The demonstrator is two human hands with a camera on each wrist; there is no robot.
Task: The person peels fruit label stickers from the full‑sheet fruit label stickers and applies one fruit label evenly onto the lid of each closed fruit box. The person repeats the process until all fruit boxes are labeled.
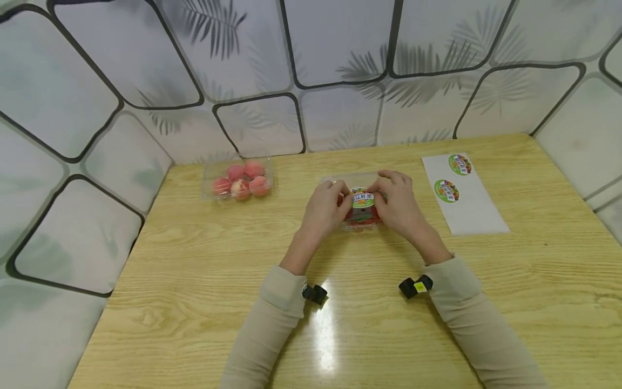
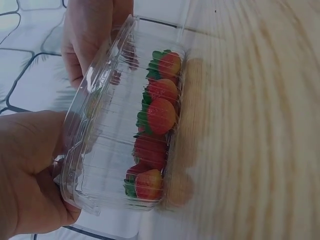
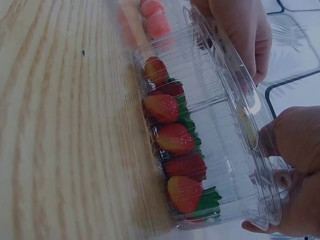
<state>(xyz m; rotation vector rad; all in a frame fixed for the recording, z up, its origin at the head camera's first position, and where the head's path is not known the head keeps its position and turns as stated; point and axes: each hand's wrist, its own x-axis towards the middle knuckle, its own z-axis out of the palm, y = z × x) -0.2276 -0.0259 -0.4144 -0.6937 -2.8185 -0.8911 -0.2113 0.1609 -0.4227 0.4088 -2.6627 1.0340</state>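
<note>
A clear plastic box of strawberries sits on the table in front of me, its lid closed. On top of the lid is an oval fruit sticker with a green border and printed characters. My left hand pinches the sticker's left edge between thumb and index finger. At the opposite edge, my right hand pinches with bent fingers. Both wrist views show strawberries with green leaves along the bottom of the box. Through the lid the sticker shows only faintly, and the fingertips are partly hidden.
To the left at the back stands another clear box holding several peaches. A white backing sheet with two more oval stickers lies to the right. A patterned wall borders the wooden table.
</note>
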